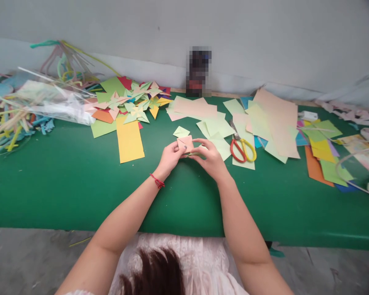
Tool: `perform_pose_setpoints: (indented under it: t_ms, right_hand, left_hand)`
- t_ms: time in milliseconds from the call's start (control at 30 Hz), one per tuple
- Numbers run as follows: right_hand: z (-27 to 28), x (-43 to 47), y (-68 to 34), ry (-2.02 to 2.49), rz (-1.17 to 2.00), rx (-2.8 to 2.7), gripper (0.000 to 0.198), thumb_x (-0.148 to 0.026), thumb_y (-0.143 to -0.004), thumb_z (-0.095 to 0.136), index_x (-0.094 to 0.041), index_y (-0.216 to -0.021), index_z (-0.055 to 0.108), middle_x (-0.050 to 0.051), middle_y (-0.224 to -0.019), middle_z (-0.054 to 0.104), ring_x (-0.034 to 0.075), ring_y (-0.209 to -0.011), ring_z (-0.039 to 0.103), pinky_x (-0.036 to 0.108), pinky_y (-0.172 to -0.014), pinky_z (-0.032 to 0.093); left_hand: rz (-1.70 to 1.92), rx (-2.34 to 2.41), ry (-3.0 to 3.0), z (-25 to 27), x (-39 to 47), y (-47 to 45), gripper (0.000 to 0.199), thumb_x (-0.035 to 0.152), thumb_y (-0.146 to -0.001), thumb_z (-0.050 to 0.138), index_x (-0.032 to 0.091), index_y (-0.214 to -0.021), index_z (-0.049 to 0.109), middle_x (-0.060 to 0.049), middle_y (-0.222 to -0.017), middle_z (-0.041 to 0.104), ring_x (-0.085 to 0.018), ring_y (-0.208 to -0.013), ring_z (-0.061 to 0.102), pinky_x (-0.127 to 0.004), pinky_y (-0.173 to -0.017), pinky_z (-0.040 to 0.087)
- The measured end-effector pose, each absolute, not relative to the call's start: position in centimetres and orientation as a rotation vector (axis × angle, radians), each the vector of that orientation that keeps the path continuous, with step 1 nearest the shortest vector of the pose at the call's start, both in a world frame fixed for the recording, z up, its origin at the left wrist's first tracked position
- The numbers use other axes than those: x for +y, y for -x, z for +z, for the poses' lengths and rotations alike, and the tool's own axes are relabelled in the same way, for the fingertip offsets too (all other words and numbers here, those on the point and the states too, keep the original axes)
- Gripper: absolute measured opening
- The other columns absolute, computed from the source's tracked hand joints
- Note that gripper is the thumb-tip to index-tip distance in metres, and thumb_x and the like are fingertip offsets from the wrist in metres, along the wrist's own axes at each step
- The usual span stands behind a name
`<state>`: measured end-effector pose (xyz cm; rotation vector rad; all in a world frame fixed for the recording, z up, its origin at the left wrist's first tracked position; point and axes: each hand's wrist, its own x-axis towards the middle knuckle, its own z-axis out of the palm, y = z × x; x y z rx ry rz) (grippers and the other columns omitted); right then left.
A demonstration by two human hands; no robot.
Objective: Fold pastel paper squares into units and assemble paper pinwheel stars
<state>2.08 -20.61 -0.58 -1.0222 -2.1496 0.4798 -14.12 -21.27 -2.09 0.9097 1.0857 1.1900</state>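
Between my two hands, just above the green table, is a small folded pink paper square [184, 143] with crease lines across its face. My left hand [170, 157] pinches its left side, thumb on top. The fingers of my right hand [207, 155] are bent around its right edge, fingertips and thumb at the paper. A sliver of light green shows under the square; I cannot tell whether it belongs to it. Just beyond lies a folded light green paper piece [181, 131]. Pale green sheets [217, 127] lie past my right hand.
Scissors [242, 149] with red and yellow handles lie on papers to the right. A yellow sheet [130, 139] and a pile of folded paper shapes [138, 102] are at the left. Paper strips [15, 119] fill the far left. A pixelated dark object [198, 71] stands against the wall.
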Motion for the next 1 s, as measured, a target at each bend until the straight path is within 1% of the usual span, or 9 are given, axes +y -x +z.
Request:
perform_pose_setpoints:
  t_ms: [133, 233, 367, 567, 700, 833, 1000]
  right_hand:
    - [-0.6, -20.9, -1.7, 1.036, 0.519, -2.086, 0.009, -0.028, -0.083, 0.053, -0.025, -0.085, 0.062, 0.007, -0.113, 0.055, 0.021, -0.106, 0.053, 0.04, -0.087, 0.048]
    - [-0.6, -21.1, -1.4, 1.04, 0.548, -2.012, 0.009, -0.028, -0.084, 0.052, -0.024, -0.086, 0.059, 0.006, -0.103, 0.06, 0.019, -0.098, 0.057, 0.037, -0.084, 0.049]
    - [-0.6, -21.2, -1.0, 1.078, 0.525, -1.917, 0.01, -0.029, -0.084, 0.05, -0.023, -0.089, 0.057, 0.006, -0.092, 0.063, 0.019, -0.09, 0.059, 0.036, -0.081, 0.048]
    - [-0.6, -21.3, -0.5, 1.113, 0.434, -1.798, 0.009, -0.029, -0.085, 0.049, -0.023, -0.087, 0.054, 0.006, -0.09, 0.061, 0.019, -0.088, 0.059, 0.036, -0.081, 0.048]
    - [-0.6, -21.2, -0.3, 1.153, 0.39, -1.761, 0.007, -0.028, -0.084, 0.049, -0.023, -0.085, 0.054, 0.007, -0.089, 0.06, 0.019, -0.088, 0.058, 0.036, -0.078, 0.049]
    - [-0.7, -21.1, -0.3, 1.168, 0.415, -1.757, 0.009, -0.027, -0.084, 0.05, -0.022, -0.088, 0.057, 0.007, -0.092, 0.06, 0.019, -0.09, 0.058, 0.034, -0.077, 0.049]
    - [-0.7, -21.1, -0.4, 1.171, 0.494, -1.767, 0.011, -0.03, -0.083, 0.051, -0.022, -0.085, 0.058, 0.007, -0.093, 0.06, 0.019, -0.089, 0.058, 0.035, -0.076, 0.048]
  left_hand:
    - [1.21, 1.043, -0.903, -2.3, -21.2, 14.2, 0.032, 0.03, -0.072, 0.064, 0.013, -0.099, 0.061, -0.009, -0.093, 0.068, -0.018, -0.084, 0.063, -0.034, -0.078, 0.052]
    - [1.212, 0.991, -0.853, -2.3, -21.3, 14.2, 0.034, 0.029, -0.072, 0.065, 0.012, -0.101, 0.06, -0.01, -0.096, 0.067, -0.017, -0.085, 0.063, -0.034, -0.08, 0.052]
    - [1.216, 0.959, -0.836, -2.1, -21.5, 13.9, 0.033, 0.029, -0.072, 0.065, 0.012, -0.1, 0.059, -0.009, -0.095, 0.067, -0.017, -0.084, 0.064, -0.034, -0.08, 0.052]
    - [1.269, 0.969, -0.871, -1.8, -21.8, 13.4, 0.037, 0.034, -0.072, 0.065, 0.013, -0.101, 0.057, -0.009, -0.097, 0.067, -0.019, -0.089, 0.063, -0.035, -0.08, 0.052]
    - [1.306, 1.013, -0.907, -1.8, -21.9, 13.1, 0.031, 0.034, -0.072, 0.065, 0.014, -0.095, 0.057, -0.007, -0.095, 0.067, -0.018, -0.087, 0.064, -0.034, -0.078, 0.052]
    - [1.314, 1.013, -0.944, -1.8, -21.9, 13.0, 0.031, 0.034, -0.074, 0.063, 0.015, -0.097, 0.057, -0.007, -0.094, 0.067, -0.018, -0.087, 0.063, -0.034, -0.079, 0.052]
    - [1.326, 1.02, -0.992, -1.9, -21.9, 13.2, 0.033, 0.032, -0.075, 0.061, 0.014, -0.102, 0.057, -0.008, -0.097, 0.066, -0.018, -0.089, 0.063, -0.034, -0.079, 0.052]
